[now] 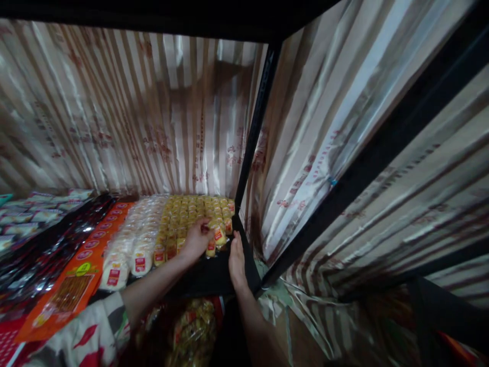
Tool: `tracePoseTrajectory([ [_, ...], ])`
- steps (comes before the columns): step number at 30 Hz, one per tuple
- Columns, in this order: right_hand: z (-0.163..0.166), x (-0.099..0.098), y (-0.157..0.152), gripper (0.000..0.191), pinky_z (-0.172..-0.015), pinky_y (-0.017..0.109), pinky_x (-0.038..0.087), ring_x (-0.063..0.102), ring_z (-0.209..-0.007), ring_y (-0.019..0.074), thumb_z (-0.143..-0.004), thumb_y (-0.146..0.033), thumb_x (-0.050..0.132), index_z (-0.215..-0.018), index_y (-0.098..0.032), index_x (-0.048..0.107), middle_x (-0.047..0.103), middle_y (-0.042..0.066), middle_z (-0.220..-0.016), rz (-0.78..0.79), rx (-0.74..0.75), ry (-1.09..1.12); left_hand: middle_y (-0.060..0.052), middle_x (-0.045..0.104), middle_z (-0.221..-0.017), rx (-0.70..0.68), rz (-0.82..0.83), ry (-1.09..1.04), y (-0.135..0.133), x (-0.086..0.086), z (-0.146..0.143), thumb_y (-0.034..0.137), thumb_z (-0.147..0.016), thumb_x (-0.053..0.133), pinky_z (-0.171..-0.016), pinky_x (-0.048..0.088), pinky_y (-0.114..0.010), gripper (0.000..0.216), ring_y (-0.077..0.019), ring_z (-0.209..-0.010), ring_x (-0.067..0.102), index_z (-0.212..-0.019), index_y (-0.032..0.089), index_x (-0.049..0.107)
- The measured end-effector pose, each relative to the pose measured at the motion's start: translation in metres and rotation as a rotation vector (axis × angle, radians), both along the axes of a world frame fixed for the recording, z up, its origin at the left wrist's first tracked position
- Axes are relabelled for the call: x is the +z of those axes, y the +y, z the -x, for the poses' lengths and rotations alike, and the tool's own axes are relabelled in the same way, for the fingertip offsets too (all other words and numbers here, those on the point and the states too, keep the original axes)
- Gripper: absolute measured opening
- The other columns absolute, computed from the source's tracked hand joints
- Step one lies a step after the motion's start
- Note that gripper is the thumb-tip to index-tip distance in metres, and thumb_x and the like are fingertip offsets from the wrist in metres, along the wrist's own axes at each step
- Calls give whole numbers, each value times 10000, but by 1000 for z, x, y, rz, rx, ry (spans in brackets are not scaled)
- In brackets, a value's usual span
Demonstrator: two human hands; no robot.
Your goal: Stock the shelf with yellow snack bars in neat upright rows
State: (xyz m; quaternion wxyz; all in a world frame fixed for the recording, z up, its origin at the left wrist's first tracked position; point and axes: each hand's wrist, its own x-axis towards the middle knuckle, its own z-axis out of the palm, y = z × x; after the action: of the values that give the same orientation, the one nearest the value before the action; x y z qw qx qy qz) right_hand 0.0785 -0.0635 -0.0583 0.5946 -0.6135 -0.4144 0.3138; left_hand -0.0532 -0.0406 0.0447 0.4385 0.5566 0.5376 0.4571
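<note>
Person's left hand [196, 240], reaching in from 7 o'clock out of a floral sleeve [91, 336], fingers curled shut on one yellow packet [219, 236] at the front right corner of the yellow rows, touching its neighbours. Just beside it at 4 o'clock, right hand [237, 261], open and flat, palm down on the bare black shelf board [206, 280], holding nothing, fingertips near the black corner post [255, 127]. Best handled, by the look of it, with a light pinch on the sealed edge rather than the soft middle, red label kept facing up like the rest, packet pressed snug to the row with no gap, right palm kept as a steady brace, and left wrist held clear of the white cakes at its 9 o'clock. Likely slippery film, so no squeezing.

Then, from far left at 9 o'clock: pale sachets [38, 214], flat and crinkled. Next, glossy black packets [49, 250], catching the light. Flat orange sachets [82, 270] with round red labels, overlapping in a line. Round white cakes [130, 250] in clear film, soft-looking, each with a red label. Near 6 o'clock, small yellow packets [191, 209], plump and shiny, packed edge to edge toward the back. Below the board, a clear bag [191, 331] of more yellow pieces, dim and blurred. Behind and to the right, out to 3 o'clock, striped satin curtain [153, 112], smooth, sheeny, hanging in folds, crossed by a diagonal black bar [382, 148].
</note>
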Motion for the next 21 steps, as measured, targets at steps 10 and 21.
tracePoseTrajectory([
  [10, -14, -14, 38, 750, -1138, 347, 130, 237, -1363, 180, -845, -631, 222, -1379, -120, 352, 316, 92, -1458, -7, -20, 32, -29, 635, -870, -19, -246, 370, 93, 10, -71, 95, -773, 524, -798, 457, -274, 293, -142, -805, 600, -1055, 163, 557],
  [21, -18, -6, 57, 747, -1122, 343, 177, 264, -1350, 181, -856, -618, 174, -1372, -109, 357, 341, 100, -1445, -45, -74, -5, -77, 639, -1019, -118, -357, 595, 140, -18, -100, 184, -788, 564, -891, 405, -306, 301, -204, -996, 548, -1088, 177, 588],
])
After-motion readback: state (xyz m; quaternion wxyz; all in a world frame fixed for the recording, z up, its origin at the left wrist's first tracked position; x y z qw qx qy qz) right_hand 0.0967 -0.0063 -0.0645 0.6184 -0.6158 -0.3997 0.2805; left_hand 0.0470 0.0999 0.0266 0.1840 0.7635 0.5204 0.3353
